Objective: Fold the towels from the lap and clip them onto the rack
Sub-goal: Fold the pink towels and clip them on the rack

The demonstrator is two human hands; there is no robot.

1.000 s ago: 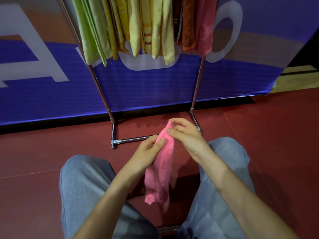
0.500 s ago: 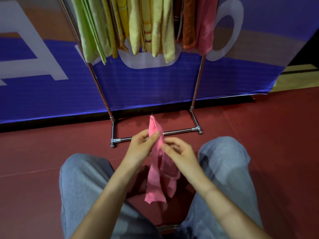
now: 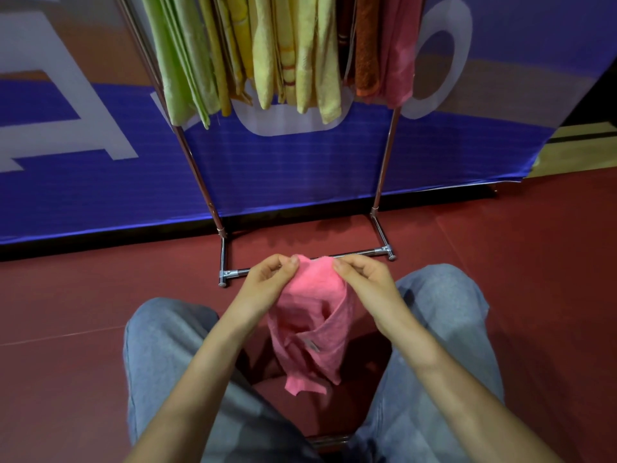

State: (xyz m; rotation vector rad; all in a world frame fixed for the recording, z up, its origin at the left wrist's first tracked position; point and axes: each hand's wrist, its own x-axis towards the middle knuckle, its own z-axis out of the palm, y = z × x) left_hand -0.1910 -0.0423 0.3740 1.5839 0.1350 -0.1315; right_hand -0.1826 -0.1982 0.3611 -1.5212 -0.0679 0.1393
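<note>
Pink towel (image 3: 310, 315) held up betw. knees (image 3: 167, 325); top edge pinched by L hand (image 3: 263, 285) and R hand (image 3: 370, 285), fingertips clamped on cloth. Lower part twisted: fold likely skewed unless shaken flat; light pinch could be lost, towel dropped on floor (image 3: 100, 295). Rack (image 3: 197, 162) ahead, crowded. Towel tag (image 3: 312, 345) unreadable; banner (image 3: 300, 168) lettering cropped, illegible.

pink towel (image 3: 310, 315); hung towels (image 3: 267, 55) green, yellow, perhaps orange.

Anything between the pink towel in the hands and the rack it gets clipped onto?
Nothing visible: open space lies between the pink towel, pinched by the left hand and right hand, and the rack. Hanging towels crowd its row; the top rail is out of view.
</note>
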